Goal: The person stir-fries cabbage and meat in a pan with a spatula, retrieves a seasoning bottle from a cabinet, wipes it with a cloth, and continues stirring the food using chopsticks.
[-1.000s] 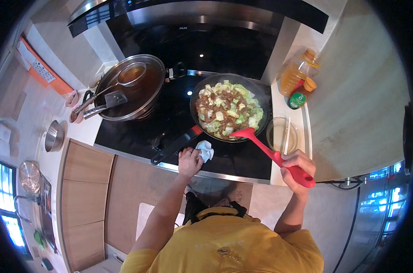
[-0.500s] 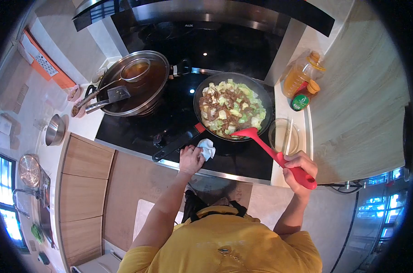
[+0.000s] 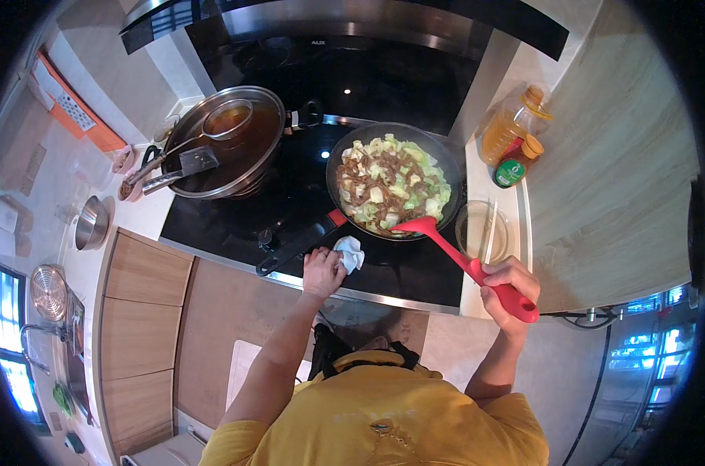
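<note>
In my right hand (image 3: 511, 289) is the handle of a red spatula (image 3: 445, 247), its head at the near right rim of a dark frying pan (image 3: 453, 147). Chopped pale-green cabbage and brown meat strips (image 3: 391, 182) fill the pan. My left hand (image 3: 323, 272) rests at the front edge of the black stove, fingers closed on a crumpled white cloth (image 3: 350, 254). The black pan handle (image 3: 298, 250) lies just beyond its fingers; whether they touch it cannot be made out.
A large pan of brown liquid (image 3: 251, 167) holds a strainer (image 3: 228, 120) and a metal turner (image 3: 197, 161) at the left. Bottles (image 3: 511, 167) and a glass bowl (image 3: 476, 233) with chopsticks (image 3: 490, 231) stand at the right. A steel bowl (image 3: 93, 223) sits far left.
The camera view has shifted slightly. Some food in the pan sits a little differently than a second ago; both hands keep nearly the same positions.
</note>
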`<action>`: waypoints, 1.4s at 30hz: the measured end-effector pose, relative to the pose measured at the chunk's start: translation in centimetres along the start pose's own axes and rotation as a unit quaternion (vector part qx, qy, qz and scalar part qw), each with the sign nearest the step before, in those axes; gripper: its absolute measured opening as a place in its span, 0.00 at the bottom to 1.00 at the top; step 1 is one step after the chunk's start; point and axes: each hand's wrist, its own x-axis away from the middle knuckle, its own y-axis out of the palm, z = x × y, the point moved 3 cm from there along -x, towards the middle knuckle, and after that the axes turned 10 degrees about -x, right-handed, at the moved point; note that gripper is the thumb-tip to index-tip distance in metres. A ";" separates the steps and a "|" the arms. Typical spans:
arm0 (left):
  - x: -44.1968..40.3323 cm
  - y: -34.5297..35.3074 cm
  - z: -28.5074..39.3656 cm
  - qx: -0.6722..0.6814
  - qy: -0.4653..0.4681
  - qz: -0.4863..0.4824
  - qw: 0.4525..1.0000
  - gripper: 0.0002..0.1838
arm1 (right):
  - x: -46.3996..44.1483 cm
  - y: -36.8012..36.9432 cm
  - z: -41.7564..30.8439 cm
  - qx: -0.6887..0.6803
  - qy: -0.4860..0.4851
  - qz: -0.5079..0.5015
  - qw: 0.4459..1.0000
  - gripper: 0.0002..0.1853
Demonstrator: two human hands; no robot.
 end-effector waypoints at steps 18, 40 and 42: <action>0.0 0.2 -0.1 -0.011 0.001 0.010 1.000 0.13 | 0.0 -0.1 0.0 0.000 0.007 0.006 1.000 0.08; 0.0 0.1 0.0 -0.014 0.003 0.001 1.000 0.13 | -0.2 0.2 0.1 0.002 0.003 0.005 1.000 0.08; 0.0 0.0 0.0 -0.019 0.005 0.010 1.000 0.12 | -0.2 0.2 0.1 0.002 0.002 0.004 1.000 0.08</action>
